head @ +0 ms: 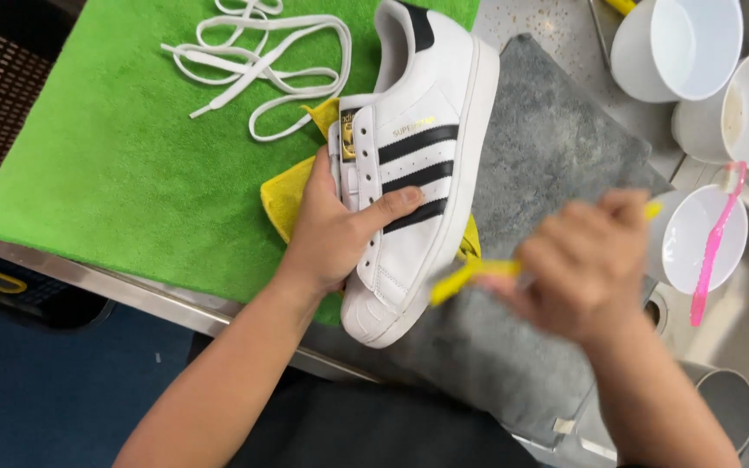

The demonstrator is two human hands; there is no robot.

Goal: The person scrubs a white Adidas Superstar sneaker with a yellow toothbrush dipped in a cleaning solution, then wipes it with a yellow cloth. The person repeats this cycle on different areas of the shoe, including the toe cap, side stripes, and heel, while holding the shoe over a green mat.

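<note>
A white sneaker [431,104] with three black stripes lies tilted on its side, its laces removed. My left hand [333,227] grips it over the tongue and eyelets, thumb on the striped side. My right hand [584,264], blurred with motion, holds a yellow brush [472,276] whose tip is close to the sole edge near the toe. Under the shoe is a yellow cloth [286,198].
Loose white laces [262,61] lie on a green towel [114,147]. A grey mat [548,147] covers the metal counter. Three white bowls [678,48] stand at the right; a pink toothbrush [714,243] rests across the nearest one. A grey cup [726,399] stands lower right.
</note>
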